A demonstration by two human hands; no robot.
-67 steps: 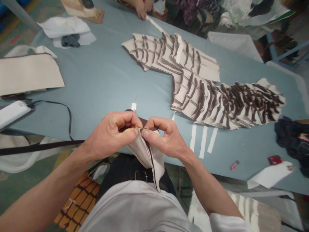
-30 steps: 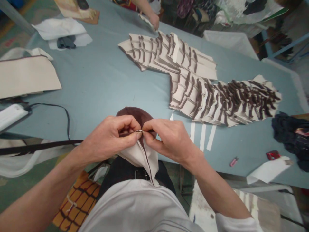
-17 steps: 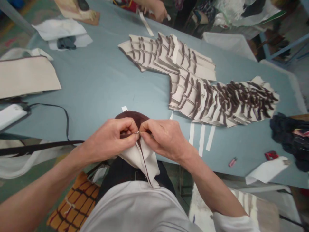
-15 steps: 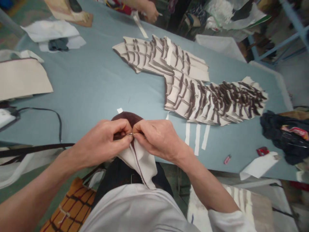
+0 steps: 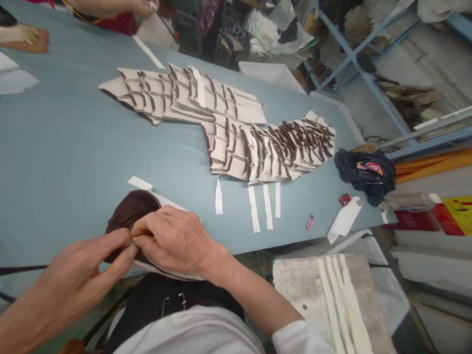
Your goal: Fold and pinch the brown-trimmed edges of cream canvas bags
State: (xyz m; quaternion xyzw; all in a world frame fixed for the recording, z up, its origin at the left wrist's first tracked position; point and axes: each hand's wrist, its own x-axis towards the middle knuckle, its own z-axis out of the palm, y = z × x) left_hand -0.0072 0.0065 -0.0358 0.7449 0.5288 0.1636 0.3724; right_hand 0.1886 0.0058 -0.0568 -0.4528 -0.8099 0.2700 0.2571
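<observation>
Low on the left, both my hands meet at a sewn piece of dark brown and cream material (image 5: 130, 209). Its rounded brown part rests at the table's near edge, and a cream part shows behind and below my right hand. My left hand (image 5: 90, 268) is closed, thumb and fingers pinching the piece's edge. Right against those fingertips, my right hand (image 5: 177, 241) pinches the same spot. What lies between the fingertips is too small to make out. Just beyond the piece is a short white strip (image 5: 140, 183) on the blue-grey table (image 5: 66, 147).
Overlapping cream panels with brown edging (image 5: 232, 132) spread across the table, several white strips (image 5: 253, 209) by them. To the right lie a small pink object (image 5: 309, 222), a white sheet (image 5: 344, 220) and dark cloth (image 5: 365, 174). Another person's hand (image 5: 142, 8) shows at the far edge.
My view has swung to the right, so the table's things appear further left. Both hands still pinch the piece, which has turned, its cream part now lying more to the right.
</observation>
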